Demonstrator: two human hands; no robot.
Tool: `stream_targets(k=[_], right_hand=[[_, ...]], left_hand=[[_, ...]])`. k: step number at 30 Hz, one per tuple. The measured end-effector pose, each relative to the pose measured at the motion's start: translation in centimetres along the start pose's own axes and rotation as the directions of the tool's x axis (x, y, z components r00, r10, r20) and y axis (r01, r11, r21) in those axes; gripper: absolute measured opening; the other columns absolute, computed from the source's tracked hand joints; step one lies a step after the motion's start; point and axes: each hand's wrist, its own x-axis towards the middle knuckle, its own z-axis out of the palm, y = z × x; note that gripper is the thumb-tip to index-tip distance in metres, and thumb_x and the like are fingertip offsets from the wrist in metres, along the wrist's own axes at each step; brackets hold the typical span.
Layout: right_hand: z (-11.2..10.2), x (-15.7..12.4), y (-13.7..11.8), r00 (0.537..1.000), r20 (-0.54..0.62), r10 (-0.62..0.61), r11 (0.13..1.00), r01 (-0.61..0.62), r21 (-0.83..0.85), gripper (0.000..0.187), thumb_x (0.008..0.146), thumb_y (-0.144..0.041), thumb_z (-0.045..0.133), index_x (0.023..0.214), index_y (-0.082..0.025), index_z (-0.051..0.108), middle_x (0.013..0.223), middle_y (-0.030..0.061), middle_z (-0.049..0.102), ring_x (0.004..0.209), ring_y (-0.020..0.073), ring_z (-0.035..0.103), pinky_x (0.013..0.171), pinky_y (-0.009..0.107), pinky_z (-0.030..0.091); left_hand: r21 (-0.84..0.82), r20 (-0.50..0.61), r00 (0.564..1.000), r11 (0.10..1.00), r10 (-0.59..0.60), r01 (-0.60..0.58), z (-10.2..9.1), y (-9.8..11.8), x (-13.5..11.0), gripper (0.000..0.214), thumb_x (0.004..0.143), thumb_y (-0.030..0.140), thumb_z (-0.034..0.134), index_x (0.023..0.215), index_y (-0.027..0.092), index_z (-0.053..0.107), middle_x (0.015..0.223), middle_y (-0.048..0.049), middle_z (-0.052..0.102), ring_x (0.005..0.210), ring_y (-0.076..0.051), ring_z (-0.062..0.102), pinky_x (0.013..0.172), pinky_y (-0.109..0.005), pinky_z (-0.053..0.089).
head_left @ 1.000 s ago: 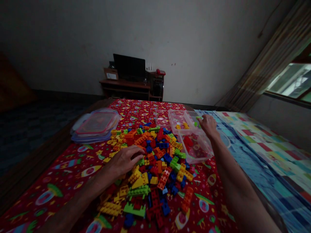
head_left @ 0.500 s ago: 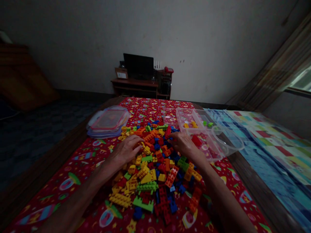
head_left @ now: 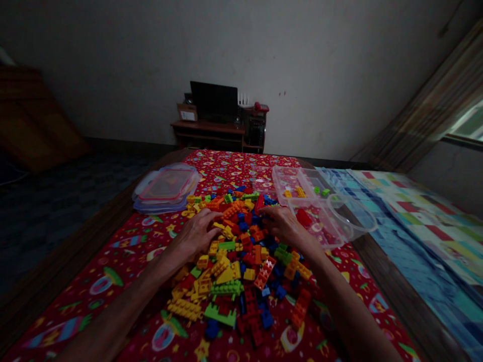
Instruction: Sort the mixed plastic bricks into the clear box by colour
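A heap of toy building bricks (head_left: 226, 271) in yellow, orange, red, green and blue lies between my hands. My left hand (head_left: 199, 229) rests at the heap's left side, thumb and fingers apart, close to some yellow bricks (head_left: 225, 231). On the other side, my right hand (head_left: 281, 223) is over blue and red bricks, its fingers bent and spaced from the thumb. A long red brick (head_left: 259, 202) lies right by its fingertips. Neither hand visibly lifts a brick; the undersides of the fingers are partly hidden.
Clear divided trays (head_left: 298, 202) stand at the right, holding a few yellow, green and red bricks. A clear round-rimmed container (head_left: 354, 226) is beside them. Stacked lids (head_left: 166, 188) lie at the left. Red patterned cloth (head_left: 113, 301) covers the table; a bed (head_left: 422, 226) adjoins at the right.
The whole view has shifted slightly. Both hands stay at nearly the same spots on the heap, and no brick has plainly been picked up or let go.
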Motion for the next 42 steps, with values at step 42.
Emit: stream_targets(k=[42], right_hand=[[-2.3, -2.0, -2.9, 0.999, -0.022, -0.04, 0.996, 0.038, -0.085, 0.042, 0.085, -0.017, 0.053, 0.127, -0.019, 0.053, 0.11, 0.0125, 0.066, 0.103, 0.0243, 0.06, 0.086, 0.037, 0.047]], left_hand=[[-0.046, 0.019, 0.971, 0.97, 0.239, -0.238, 2.6, 4.0, 1.1, 0.024, 0.086, 0.025, 0.056, 0.108, 0.02, 0.064, 0.098, -0.0078, 0.068, 0.099, -0.023, 0.059, 0.088, -0.04, 0.047]])
